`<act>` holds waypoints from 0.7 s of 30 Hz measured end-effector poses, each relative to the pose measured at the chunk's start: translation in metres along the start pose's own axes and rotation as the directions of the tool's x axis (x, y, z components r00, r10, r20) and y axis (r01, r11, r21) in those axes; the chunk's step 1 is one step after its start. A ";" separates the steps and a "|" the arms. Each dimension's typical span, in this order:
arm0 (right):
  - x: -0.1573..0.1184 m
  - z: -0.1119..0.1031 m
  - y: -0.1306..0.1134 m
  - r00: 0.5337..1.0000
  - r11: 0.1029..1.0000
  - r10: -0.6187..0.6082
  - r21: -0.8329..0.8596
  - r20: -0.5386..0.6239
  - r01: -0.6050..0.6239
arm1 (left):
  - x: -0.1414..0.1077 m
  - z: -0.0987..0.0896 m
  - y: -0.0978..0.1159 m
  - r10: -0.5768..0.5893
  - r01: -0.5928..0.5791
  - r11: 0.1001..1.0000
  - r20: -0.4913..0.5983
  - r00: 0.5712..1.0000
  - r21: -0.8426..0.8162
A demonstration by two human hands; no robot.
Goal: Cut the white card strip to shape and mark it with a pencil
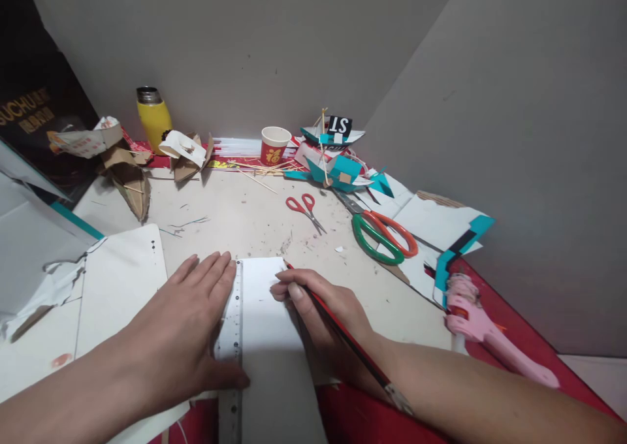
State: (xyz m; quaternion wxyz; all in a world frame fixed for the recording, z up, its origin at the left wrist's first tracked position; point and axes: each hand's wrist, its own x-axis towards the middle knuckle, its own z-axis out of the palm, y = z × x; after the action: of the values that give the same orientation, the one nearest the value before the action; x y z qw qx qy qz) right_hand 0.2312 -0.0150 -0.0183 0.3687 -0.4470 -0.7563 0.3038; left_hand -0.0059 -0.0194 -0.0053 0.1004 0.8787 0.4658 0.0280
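My left hand (198, 313) lies flat with its fingers stretched out, pressing a clear ruler (237, 339) onto a strip of white card (264, 307). The ruler runs lengthwise along the card, and part of it is hidden beneath the hand. A red and black pencil (337, 323) is gripped in my right hand (330, 310), its tip close to the card's far right corner. That hand's fingers are curled around the shaft. Beyond the card sit small red-handled scissors (306, 210), and larger scissors with green and orange handles (385, 235).
A pink glue gun (494, 339) lies at the right edge. Along the back stand a yellow bottle (155, 123), a red paper cup (274, 146), cardboard boats (131, 186) and teal paper boats (340, 172). Thin wooden sticks (264, 168) are scattered there. White card sheets (122, 281) cover the left.
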 end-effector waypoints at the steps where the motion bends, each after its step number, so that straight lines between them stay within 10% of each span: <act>1: 0.001 0.000 0.000 1.000 1.000 0.005 -0.002 0.002 -0.005 | 0.000 -0.001 -0.003 0.007 -0.007 1.000 0.008 1.000 0.003; 21: 0.004 -0.003 -0.005 0.998 0.997 0.060 -0.040 0.026 -0.059 | 0.007 -0.024 -0.011 0.023 -0.025 0.998 0.039 0.999 0.050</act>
State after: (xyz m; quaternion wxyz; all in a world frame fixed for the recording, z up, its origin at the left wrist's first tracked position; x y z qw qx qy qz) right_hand 0.2303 -0.0132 -0.0120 0.3401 -0.4723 -0.7534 0.3059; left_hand -0.0142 -0.0035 0.0152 0.0866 0.8868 0.4539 0.0004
